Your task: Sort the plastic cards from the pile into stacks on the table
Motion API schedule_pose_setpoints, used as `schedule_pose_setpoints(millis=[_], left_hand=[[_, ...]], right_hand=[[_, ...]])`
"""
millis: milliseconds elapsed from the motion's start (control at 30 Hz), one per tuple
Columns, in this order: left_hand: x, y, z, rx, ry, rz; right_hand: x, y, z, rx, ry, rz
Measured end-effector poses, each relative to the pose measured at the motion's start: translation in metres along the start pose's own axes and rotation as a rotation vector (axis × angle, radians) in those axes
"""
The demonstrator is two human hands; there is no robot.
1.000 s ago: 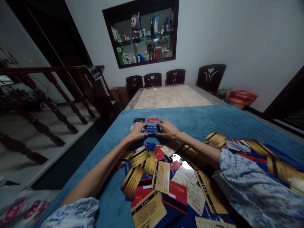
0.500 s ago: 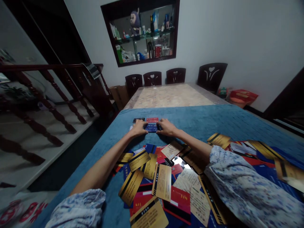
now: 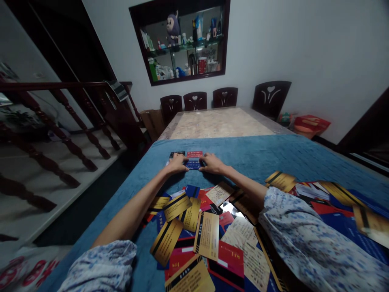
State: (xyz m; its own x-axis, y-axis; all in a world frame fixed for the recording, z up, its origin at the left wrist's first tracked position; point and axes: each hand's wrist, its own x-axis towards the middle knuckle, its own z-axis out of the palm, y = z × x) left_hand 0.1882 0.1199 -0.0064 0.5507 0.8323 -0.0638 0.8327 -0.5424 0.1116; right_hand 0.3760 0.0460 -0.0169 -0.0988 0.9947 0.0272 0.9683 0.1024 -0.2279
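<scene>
Cards in gold, red, dark blue and cream (image 3: pixel 206 235) lie overlapping in a loose heap on the blue cloth (image 3: pixel 243 156) between your forearms. Beyond that heap, a flat rectangular dark-blue card with pale print (image 3: pixel 193 164) lies on the cloth, between your two hands. Your left hand (image 3: pixel 177 163) is curved and part open, its thumb and forefinger spread at the card's left edge. Your right hand (image 3: pixel 212 164) mirrors it at the right edge, thumb and forefinger likewise parted. Neither hand is closed around the card; at this distance, it is hard to tell whether your fingertips press on it or only touch its edges. Just past the blue card lies a red card with pale print (image 3: pixel 195 154), and left of that a black card with pale print (image 3: pixel 177 154), partly hidden by your left hand. To the right of your right forearm spreads a second heap of gold, red and blue cards (image 3: pixel 334 205). The pale patterned tabletop (image 3: pixel 219 121) shows past the cloth's far edge.
</scene>
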Motion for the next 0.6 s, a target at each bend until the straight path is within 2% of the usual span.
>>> schedule_pose_setpoints(millis=[233, 600], left_hand=[[-0.0025, 0.0018, -0.0029, 0.026, -0.067, -0.002], [-0.0048, 0.0050, -0.0012, 0.042, -0.046, 0.018]], right_hand=[[-0.0006, -0.0035, 0.0006, 0.001, -0.022, 0.049], [0.0013, -0.0006, 0.0036, 0.003, -0.019, 0.049]])
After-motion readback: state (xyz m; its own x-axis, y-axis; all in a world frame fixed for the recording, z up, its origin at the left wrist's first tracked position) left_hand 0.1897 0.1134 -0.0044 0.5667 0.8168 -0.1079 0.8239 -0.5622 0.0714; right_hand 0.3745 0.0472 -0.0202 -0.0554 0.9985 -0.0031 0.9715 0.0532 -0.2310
